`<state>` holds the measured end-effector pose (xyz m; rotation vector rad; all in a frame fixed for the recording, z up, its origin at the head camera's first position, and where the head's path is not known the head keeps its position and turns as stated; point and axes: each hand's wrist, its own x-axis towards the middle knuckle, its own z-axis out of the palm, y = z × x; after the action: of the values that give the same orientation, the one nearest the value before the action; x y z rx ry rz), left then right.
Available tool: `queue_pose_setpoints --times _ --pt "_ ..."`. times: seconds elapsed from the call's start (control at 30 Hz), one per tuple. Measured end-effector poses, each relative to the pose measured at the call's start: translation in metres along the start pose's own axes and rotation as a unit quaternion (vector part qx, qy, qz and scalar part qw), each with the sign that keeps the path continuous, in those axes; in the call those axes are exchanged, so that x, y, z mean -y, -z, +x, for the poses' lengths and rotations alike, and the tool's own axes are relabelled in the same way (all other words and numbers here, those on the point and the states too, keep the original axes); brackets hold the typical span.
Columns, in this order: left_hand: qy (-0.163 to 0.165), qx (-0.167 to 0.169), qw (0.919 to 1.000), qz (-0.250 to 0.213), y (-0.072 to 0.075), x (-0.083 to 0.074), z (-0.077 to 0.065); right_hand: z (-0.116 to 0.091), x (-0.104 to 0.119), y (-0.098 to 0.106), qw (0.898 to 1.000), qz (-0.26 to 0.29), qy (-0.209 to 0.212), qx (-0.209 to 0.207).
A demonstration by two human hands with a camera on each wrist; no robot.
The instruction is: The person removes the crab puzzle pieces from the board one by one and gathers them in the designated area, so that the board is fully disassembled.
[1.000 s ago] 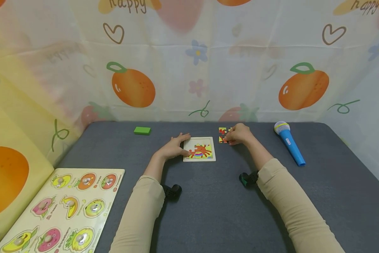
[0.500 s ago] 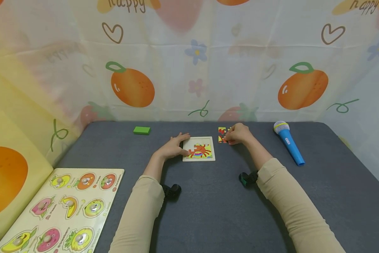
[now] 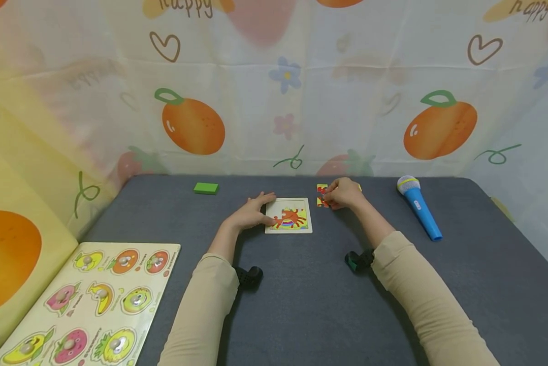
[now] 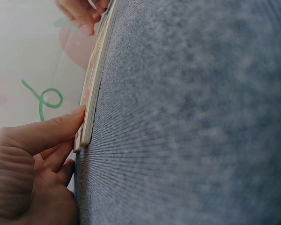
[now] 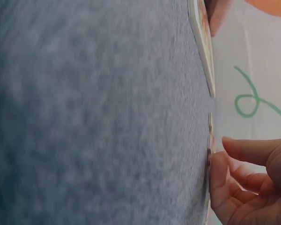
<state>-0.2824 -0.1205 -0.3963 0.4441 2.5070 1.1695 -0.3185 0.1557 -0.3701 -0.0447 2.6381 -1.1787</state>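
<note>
A small square puzzle tray (image 3: 288,230) with a pale wooden border lies mid-table, partly filled with a red animal and a rainbow band. My left hand (image 3: 248,213) holds its left side: the thumb presses on the border, and the forefinger reaches to the far left corner. Right of the tray, jigsaw pieces (image 3: 322,189) in red and yellow lie on the table. Over them is my right hand (image 3: 344,193); in the right wrist view its forefinger touches a piece (image 5: 210,140), while the thumb stands apart. Some pieces are hidden under this hand.
A green block (image 3: 206,188) lies at the back left. A blue toy microphone (image 3: 420,208) lies to the right. At the front left is a fruit knob puzzle board (image 3: 129,284). A printed curtain (image 3: 255,101) hangs behind the table (image 3: 296,305).
My right hand has shifted slightly left over the pieces. A yellow bit now shows behind its right side, and the piece edge beside its fingers is covered. My left hand stays on the tray.
</note>
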Motion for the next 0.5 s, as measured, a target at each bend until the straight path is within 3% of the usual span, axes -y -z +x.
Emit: queue_pose_setpoints --times 0.2,0.5 --pt "0.002 0.001 1.0 -0.003 0.0 -0.001 0.0 -0.004 0.009 -0.008 0.999 0.002 0.045 -0.014" --pt "0.008 0.001 1.0 -0.005 0.0 -0.002 0.0 -0.005 0.022 -0.024 0.995 0.01 0.091 0.047"
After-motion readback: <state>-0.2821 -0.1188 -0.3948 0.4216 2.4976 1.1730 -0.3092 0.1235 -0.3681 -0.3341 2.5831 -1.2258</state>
